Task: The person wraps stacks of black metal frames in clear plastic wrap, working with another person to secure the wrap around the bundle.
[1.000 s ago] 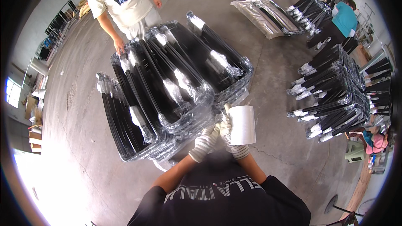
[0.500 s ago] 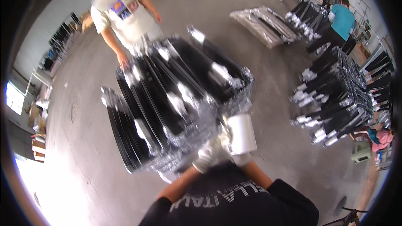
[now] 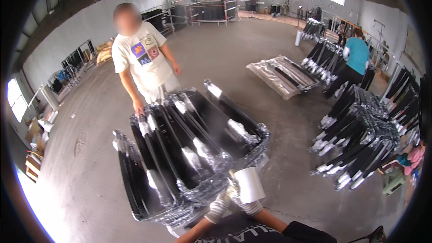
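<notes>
A roll of clear stretch film [image 3: 250, 185] is tilted at the near edge of a film-wrapped bundle of black frames [image 3: 202, 126]. My right hand [image 3: 248, 206], in a pale glove, grips the roll from below, its fingers partly hidden behind it. My left hand [image 3: 220, 204], gloved too, is closed at the roll's left side, close against the right hand. A core end [image 3: 231, 174] sticks out at the roll's upper left. Film covers the bundle's near side, and white wrapping shows on several bars.
Across the bundle stands a person in a light T-shirt [image 3: 146, 58], one hand on its far left corner. Wrapped frames [image 3: 283, 74] lie on the floor beyond. More frame stacks [image 3: 360, 130] stand at right, near a person in teal [image 3: 357, 56].
My view has tilted up, so the bundle and hands sit lower and more of the far hall shows. The roll stays in my hands, slightly farther left along the bundle.
</notes>
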{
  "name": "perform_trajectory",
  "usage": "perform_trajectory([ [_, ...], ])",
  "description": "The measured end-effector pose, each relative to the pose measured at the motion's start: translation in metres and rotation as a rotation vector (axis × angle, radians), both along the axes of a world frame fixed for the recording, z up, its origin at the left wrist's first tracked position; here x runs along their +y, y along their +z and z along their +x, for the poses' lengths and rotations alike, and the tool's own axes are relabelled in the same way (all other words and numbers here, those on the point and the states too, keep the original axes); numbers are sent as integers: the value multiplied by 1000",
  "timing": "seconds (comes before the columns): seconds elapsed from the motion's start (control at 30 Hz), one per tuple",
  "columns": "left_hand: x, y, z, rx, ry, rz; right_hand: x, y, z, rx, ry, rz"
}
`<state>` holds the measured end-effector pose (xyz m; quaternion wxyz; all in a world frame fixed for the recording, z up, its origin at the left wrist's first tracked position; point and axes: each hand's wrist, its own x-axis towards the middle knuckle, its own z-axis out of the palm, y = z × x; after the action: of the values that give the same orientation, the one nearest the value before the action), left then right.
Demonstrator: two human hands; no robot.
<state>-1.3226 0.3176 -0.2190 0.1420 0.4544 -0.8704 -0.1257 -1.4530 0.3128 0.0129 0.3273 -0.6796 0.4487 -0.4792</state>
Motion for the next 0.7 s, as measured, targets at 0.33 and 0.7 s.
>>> perform_trajectory([
  [0.33,17,174,-8,668,328,759,-10,-25,-13,-885,360,516],
  [0.7,21,198,-2,533,58,322,9,29,-6,-636,397,388],
])
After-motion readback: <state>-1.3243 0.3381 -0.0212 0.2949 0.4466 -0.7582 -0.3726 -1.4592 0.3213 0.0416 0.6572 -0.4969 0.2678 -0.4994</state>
